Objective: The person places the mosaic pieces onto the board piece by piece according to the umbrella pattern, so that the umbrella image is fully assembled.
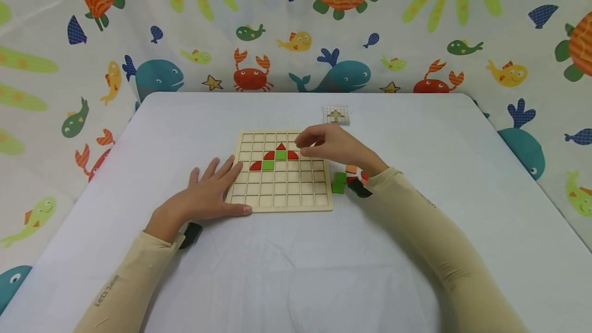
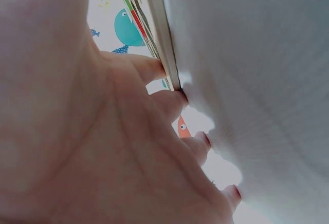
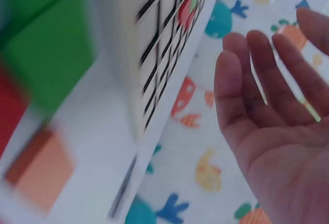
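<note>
A wooden grid board (image 1: 280, 189) lies on the white table. On it, several red pieces, among them a triangle (image 1: 281, 146) and a rounded piece (image 1: 292, 155), sit around two green squares (image 1: 280, 155). My left hand (image 1: 203, 194) rests with spread fingers at the board's left edge, its thumb along the near corner; the left wrist view shows fingertips against the board's side. Over the upper right of the board hovers my right hand (image 1: 335, 143), fingers loosely bent. In the right wrist view, nothing appears between its fingers and thumb.
Loose green blocks (image 1: 339, 183), an orange block (image 1: 351, 169) and red pieces lie right of the board, partly hidden by the right forearm. A small pattern card (image 1: 336, 114) is behind the board. A sea-animal curtain (image 1: 277, 66) hangs beyond the table.
</note>
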A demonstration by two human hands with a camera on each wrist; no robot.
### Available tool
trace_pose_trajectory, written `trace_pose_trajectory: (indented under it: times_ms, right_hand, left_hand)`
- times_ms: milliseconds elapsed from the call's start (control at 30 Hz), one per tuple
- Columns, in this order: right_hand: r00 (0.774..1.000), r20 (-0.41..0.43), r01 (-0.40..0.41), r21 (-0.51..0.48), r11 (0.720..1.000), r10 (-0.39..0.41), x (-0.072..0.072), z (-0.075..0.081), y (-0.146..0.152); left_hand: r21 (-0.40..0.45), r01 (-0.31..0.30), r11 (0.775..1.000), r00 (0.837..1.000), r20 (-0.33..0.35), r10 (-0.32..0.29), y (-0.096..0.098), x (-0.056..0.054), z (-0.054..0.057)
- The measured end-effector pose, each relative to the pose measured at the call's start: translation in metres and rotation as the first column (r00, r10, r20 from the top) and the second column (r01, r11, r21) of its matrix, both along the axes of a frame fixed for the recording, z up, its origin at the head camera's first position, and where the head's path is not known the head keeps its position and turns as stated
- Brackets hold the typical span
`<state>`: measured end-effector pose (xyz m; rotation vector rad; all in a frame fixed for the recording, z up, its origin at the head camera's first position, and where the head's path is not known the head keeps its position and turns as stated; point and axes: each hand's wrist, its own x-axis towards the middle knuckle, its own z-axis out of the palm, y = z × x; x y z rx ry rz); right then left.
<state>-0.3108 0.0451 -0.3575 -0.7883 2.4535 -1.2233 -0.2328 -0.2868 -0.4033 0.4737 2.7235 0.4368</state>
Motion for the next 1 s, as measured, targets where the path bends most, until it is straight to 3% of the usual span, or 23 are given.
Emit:
trace_pose_trajectory:
  times_ms: [200, 467, 700, 1000]
  right_hand:
    - [1.0, 0.018, 0.006, 0.064, 0.998, -0.007, -0.003, -0.002, 0.052]
    - [0.989, 0.145, -0.068, 0.202, 0.977, 0.039, -0.017, -0.007, 0.1]
    - [0.975, 0.216, -0.1, 0.262, 0.96, 0.043, -0.019, -0.014, 0.11]
    - [0.983, 0.151, -0.148, 0.305, 0.941, 0.105, -0.019, -0.022, 0.101]
  left_hand:
    - [-0.012, -0.001, 1.0, 1.0, 0.002, 0.001, 0.0, 0.001, 0.0]
    - [-0.004, -0.006, 1.0, 1.0, 0.013, 0.006, -0.002, 0.005, -0.001]
    - [-0.01, -0.002, 1.0, 1.0, -0.001, 0.002, 0.0, 0.004, -0.001]
    - [-0.012, 0.002, 1.0, 1.0, 0.0, -0.002, 0.004, 0.005, 0.006]
